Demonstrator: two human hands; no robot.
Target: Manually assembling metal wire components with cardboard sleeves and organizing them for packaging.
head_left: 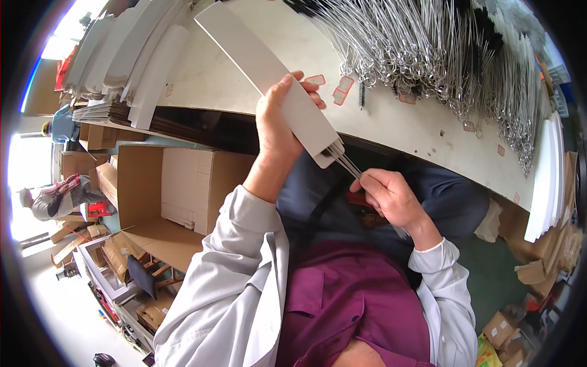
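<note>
While the left hand (276, 119) supports a long white box (263, 76) from beneath, the right hand (391, 194) pinches a few thin metal rods (347, 160) that stick out of its near end. The left fingers are spread to the width of the white box and closed around it: the thumb lies along its left edge and upper face, and the other fingertips (313, 87) show past its right edge. The left palm is turned up below the white box, with the forearm rising to it from the lower left.

The right fingers are nearly shut, thumb and index meeting on the rods just beyond the near end of the white box, the others curled in. The back of this hand faces up, and its forearm reaches toward the white box from the lower right.

The white box slants, its far end over the worktop (391, 125) and its near end past the front edge, above the dark trousers (318, 196). To the right of the white box lie red-bordered labels (343, 90), a small dark brush (361, 96) and, farther off, a large heap of looped wire stems (416, 55). Left of the white box stand long white pieces (150, 55); lower left of it is an open cardboard carton (140, 189).
</note>
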